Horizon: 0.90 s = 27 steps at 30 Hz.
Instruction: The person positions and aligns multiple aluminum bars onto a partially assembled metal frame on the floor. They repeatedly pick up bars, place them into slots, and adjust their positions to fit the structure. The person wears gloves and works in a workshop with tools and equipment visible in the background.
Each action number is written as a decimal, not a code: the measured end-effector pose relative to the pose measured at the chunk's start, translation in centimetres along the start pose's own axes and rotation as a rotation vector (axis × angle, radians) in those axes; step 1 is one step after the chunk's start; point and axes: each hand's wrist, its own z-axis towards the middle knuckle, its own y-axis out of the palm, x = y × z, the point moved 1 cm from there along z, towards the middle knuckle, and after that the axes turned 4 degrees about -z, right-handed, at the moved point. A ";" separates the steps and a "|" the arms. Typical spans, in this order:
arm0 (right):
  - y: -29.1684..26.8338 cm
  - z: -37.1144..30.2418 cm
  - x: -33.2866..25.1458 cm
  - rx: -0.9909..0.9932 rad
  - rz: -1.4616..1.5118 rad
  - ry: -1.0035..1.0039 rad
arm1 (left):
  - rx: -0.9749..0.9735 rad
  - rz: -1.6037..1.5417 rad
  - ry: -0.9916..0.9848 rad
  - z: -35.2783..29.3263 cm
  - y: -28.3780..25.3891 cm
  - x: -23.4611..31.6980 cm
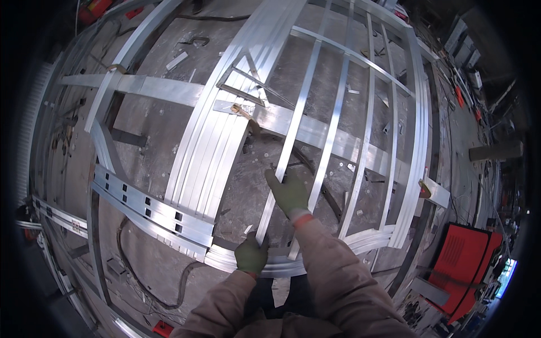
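Note:
Both of my hands wear green gloves. My right hand (290,195) is closed around a long, narrow aluminium bar (295,127) partway along its length. Closer to me, my left hand (251,253) grips the same bar at its near end, beside the curved near rail (276,266) of an aluminium frame. Away from me, the bar runs up to a thin crossbar (360,59). Several similar slats (333,129) lie to its right. Left of the bar lies a wide ribbed aluminium panel (208,141), with a triangular metal bracket (242,94) resting on it.
A clamp (242,112) sits on the wide cross beam (304,130) under the slats. At left is a rail with square holes (147,206). A dark cable (183,281) snakes over the floor, and a red machine (463,270) stands at right. Scraps litter the concrete.

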 end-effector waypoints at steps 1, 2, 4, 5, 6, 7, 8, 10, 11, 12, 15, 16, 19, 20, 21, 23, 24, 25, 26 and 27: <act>-1.9 -1.3 0.4 0.026 0.065 0.005 | 0.013 0.011 -0.004 0.0 0.1 -0.2; -4.5 -3.0 0.4 0.049 0.129 0.010 | 0.025 0.022 -0.010 -0.1 0.2 -0.6; -9.4 -5.2 3.7 0.269 0.178 -0.011 | 0.041 0.009 -0.020 -0.1 0.4 -0.7; -11.7 -5.9 6.5 0.453 0.164 -0.043 | 0.053 0.005 -0.023 0.0 0.4 -0.7; -14.2 -6.1 10.9 0.606 0.058 -0.099 | 0.039 -0.001 -0.041 0.1 0.5 -0.5; -16.9 -6.3 15.1 0.755 -0.056 -0.148 | 0.042 0.002 -0.023 0.2 0.7 -0.2; -18.8 -6.6 17.4 0.771 -0.243 -0.077 | 0.056 0.009 -0.020 0.0 0.6 -0.3; -21.0 -7.1 20.5 0.707 -0.420 0.117 | 0.071 0.000 -0.022 -0.2 0.7 -0.8; -21.7 -7.0 22.7 0.663 -0.381 0.161 | 0.054 -0.001 -0.015 0.0 0.8 -0.4; -22.0 -6.6 25.7 0.619 -0.340 0.204 | 0.036 0.000 -0.008 0.1 0.8 0.1; -22.8 -4.9 27.8 0.421 -0.271 0.357 | 0.055 -0.007 0.017 0.0 0.6 -0.4; -23.6 -3.9 29.6 0.370 -0.242 0.380 | 0.058 -0.009 0.043 0.3 1.0 -0.4; -23.9 -2.7 29.6 0.285 -0.172 0.392 | 0.092 -0.001 0.065 0.7 1.4 -2.1; -23.5 -2.9 30.0 0.329 -0.159 0.379 | 0.085 0.002 0.072 0.8 1.4 -2.1; -23.2 -3.0 30.4 0.372 -0.147 0.365 | 0.078 0.004 0.078 0.9 1.6 -2.0; -22.3 -3.5 30.0 0.415 -0.115 0.346 | 0.041 -0.032 0.059 0.6 1.0 -1.6; -21.9 -3.4 28.9 0.410 -0.114 0.347 | 0.044 -0.030 0.053 0.7 0.7 -2.2; -21.8 -3.4 27.9 0.407 -0.115 0.349 | 0.045 -0.031 0.048 0.7 0.8 -2.9; -21.5 -3.2 29.1 0.488 -0.173 0.312 | 0.079 -0.021 0.102 0.9 1.4 -3.1; -21.4 -2.6 30.2 0.569 -0.230 0.272 | 0.115 -0.011 0.156 1.8 2.1 -3.1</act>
